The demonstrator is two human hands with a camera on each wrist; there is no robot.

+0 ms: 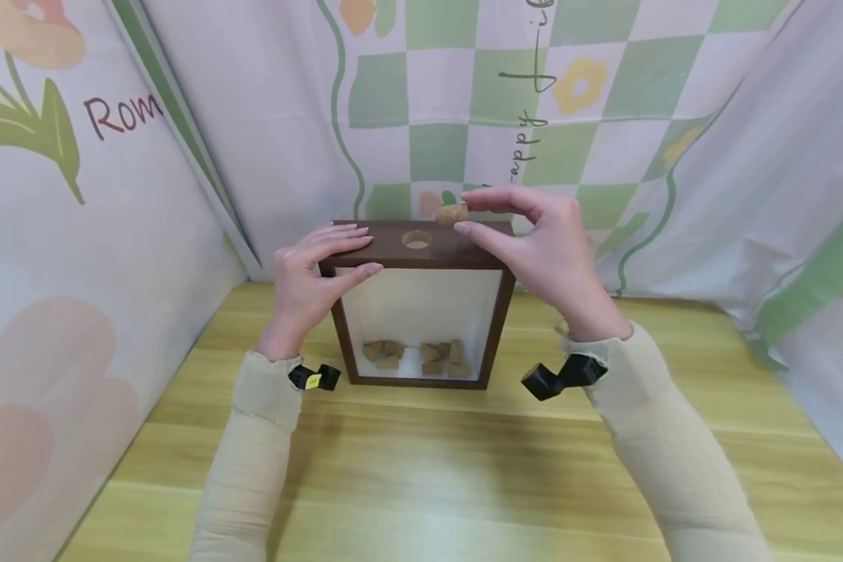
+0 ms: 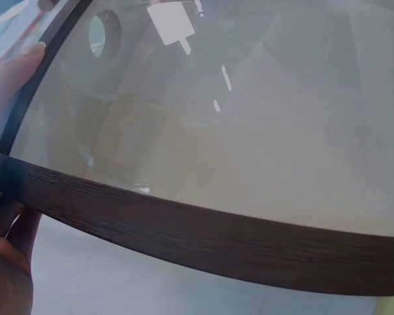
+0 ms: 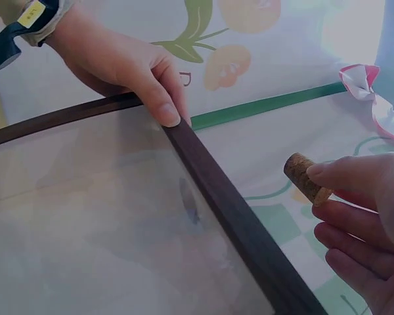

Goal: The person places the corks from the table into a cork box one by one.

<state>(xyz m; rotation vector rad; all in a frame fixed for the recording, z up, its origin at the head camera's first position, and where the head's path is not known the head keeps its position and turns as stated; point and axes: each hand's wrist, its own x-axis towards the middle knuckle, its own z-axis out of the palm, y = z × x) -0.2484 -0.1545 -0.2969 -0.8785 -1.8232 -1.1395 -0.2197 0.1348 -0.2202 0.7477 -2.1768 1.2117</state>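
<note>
A dark brown wooden shadow box (image 1: 457,251) with a clear front stands upright on the table. Its top has a round hole (image 1: 417,240). My left hand (image 1: 305,273) holds the box's top left corner, thumb over the front edge and fingers across the top. Between thumb and fingertips, my right hand (image 1: 551,242) pinches a wine cork (image 1: 453,214) just right of the hole, over the top. In the right wrist view the cork (image 3: 305,177) is tilted, apart from the frame. Several corks (image 1: 385,353) lie at the bottom inside the box, in two groups.
The wood-grain table (image 1: 421,468) extends in front of the box. Behind hangs a green-and-white checked curtain (image 1: 506,94); a flower-printed cloth (image 1: 56,273) borders the left side. A small tan object (image 1: 560,329) shows partly behind my right wrist.
</note>
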